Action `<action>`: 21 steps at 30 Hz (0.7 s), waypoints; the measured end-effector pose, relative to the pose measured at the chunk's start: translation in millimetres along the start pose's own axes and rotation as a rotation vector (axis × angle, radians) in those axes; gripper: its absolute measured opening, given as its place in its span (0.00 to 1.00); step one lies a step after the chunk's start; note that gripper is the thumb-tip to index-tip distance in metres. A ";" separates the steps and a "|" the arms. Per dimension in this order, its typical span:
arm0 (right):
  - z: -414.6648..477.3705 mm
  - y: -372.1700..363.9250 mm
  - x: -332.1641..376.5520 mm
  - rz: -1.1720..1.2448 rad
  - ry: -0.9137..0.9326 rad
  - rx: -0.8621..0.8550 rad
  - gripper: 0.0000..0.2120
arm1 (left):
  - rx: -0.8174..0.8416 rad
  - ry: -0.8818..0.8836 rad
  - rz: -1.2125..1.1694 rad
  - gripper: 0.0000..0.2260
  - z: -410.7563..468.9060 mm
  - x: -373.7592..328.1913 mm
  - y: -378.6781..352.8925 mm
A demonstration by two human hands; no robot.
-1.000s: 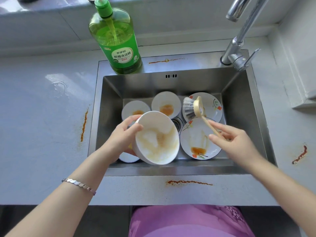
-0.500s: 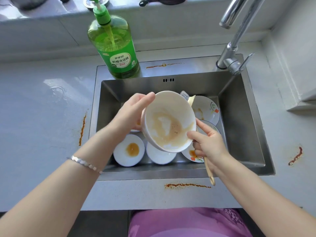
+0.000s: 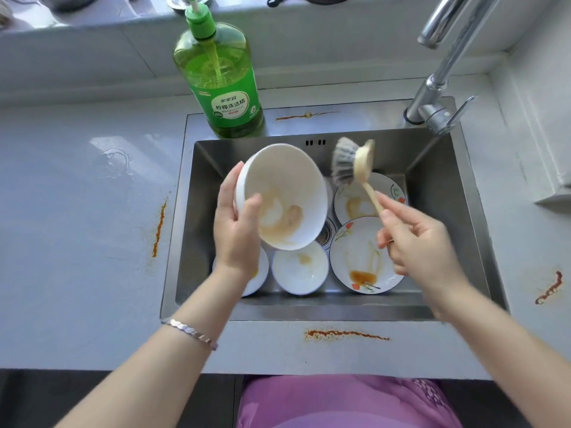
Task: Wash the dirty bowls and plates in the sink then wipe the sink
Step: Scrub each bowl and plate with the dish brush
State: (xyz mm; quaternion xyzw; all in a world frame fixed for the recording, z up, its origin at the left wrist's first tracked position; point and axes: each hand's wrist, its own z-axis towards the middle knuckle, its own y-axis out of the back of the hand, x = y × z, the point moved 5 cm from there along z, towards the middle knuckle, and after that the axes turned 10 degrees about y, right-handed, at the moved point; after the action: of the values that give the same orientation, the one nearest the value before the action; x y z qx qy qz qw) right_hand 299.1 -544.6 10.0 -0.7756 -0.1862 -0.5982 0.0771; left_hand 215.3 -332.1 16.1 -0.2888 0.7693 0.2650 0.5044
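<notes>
My left hand (image 3: 236, 236) grips a white bowl (image 3: 282, 193) smeared with brown sauce, tilted above the steel sink (image 3: 438, 186). My right hand (image 3: 414, 242) holds the handle of a dish brush (image 3: 352, 160), whose grey bristles point left, raised beside the bowl and apart from it. Down in the sink lie a small white bowl (image 3: 299, 268), a flowered plate (image 3: 358, 261) with an orange stain, and a second flowered plate (image 3: 355, 202) behind it. Another white dish (image 3: 262, 273) is mostly hidden under my left wrist.
A green dish soap bottle (image 3: 221, 84) stands on the sink's back rim at the left. The chrome faucet (image 3: 438, 75) rises at the back right. Orange sauce streaks (image 3: 346, 334) mark the grey counter in front of, left and right of the sink.
My right hand let go of the bowl's rim and swung the brush up, bristles now raised at the bowl's right. My left hand shifted its hold on the bowl.
</notes>
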 end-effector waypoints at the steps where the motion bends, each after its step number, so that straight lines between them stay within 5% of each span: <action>1: 0.6 1.9 10.3 -0.128 0.058 0.131 0.15 | 0.024 0.005 0.079 0.20 3.8 0.4 3.9; 5: -1.0 -15.1 16.8 -0.732 0.158 0.551 0.14 | 0.133 -0.029 0.307 0.20 4.9 2.1 6.2; 9: -18.9 -41.8 -0.5 -0.489 -0.115 0.742 0.14 | 0.137 0.028 0.411 0.20 -3.0 8.7 0.3; 13: -27.2 -43.5 -9.8 -0.261 -0.337 0.831 0.13 | 0.144 0.093 0.378 0.20 -0.8 13.8 6.7; 21: -3.8 -19.1 -18.6 -0.902 0.001 0.800 0.15 | 0.299 0.079 0.620 0.20 -13.8 17.6 -0.1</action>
State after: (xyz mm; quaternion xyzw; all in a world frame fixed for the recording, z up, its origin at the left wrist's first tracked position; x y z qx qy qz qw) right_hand 284.3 -532.1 -8.6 -0.5306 -0.7074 -0.4557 0.1016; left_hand 201.1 -344.9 4.5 0.0255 0.8699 0.2785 0.4064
